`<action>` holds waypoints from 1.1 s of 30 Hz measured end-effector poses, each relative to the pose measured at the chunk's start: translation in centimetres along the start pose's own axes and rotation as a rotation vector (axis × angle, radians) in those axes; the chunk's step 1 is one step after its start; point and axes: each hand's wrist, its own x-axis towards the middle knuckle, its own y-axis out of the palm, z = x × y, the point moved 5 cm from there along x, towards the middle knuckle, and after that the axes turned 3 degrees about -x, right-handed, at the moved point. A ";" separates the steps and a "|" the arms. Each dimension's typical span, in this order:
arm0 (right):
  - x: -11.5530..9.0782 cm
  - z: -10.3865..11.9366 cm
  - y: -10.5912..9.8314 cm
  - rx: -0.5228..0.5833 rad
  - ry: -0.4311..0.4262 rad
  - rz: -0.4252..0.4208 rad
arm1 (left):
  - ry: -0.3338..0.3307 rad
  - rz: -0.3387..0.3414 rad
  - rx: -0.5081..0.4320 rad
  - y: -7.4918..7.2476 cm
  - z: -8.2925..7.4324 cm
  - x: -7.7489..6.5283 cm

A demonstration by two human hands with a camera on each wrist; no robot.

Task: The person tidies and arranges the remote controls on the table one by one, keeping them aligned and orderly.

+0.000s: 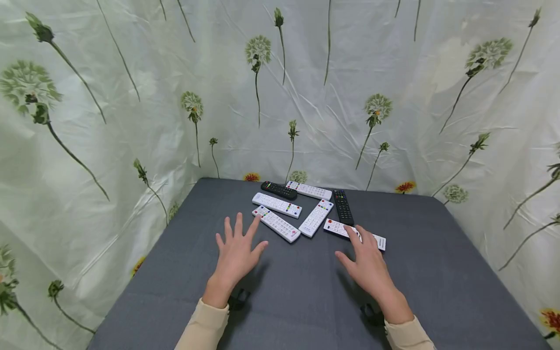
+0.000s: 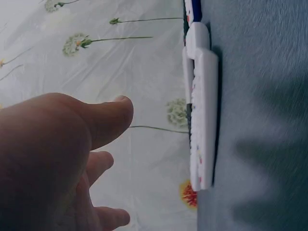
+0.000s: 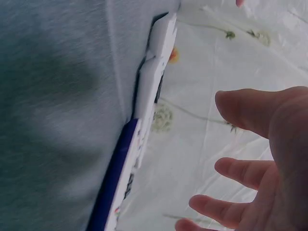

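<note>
My left hand [image 1: 236,255], fingers spread, hovers over the grey cloth in front of a white remote control [image 1: 276,224]. In the left wrist view that remote [image 2: 204,120] shows edge-on beyond my thumb. On the other side my right hand [image 1: 366,262] hangs over the near edge of a white remote with a dark blue underside [image 1: 337,227], its fingertips overlapping it in the head view. Seen from the right wrist, this remote's blue side [image 3: 115,178] lies apart from my spread fingers. Neither hand holds anything.
Behind these lie more white remotes [image 1: 276,204], [image 1: 316,218], [image 1: 308,190] and two black remotes [image 1: 278,190], [image 1: 343,207], grouped near the back of the grey table [image 1: 302,301]. A flower-printed curtain [image 1: 319,107] hangs around its back and sides.
</note>
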 end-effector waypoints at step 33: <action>10.0 8.4 6.1 0.342 -0.121 0.253 | -0.623 0.200 -1.503 3.7 -0.2 3.6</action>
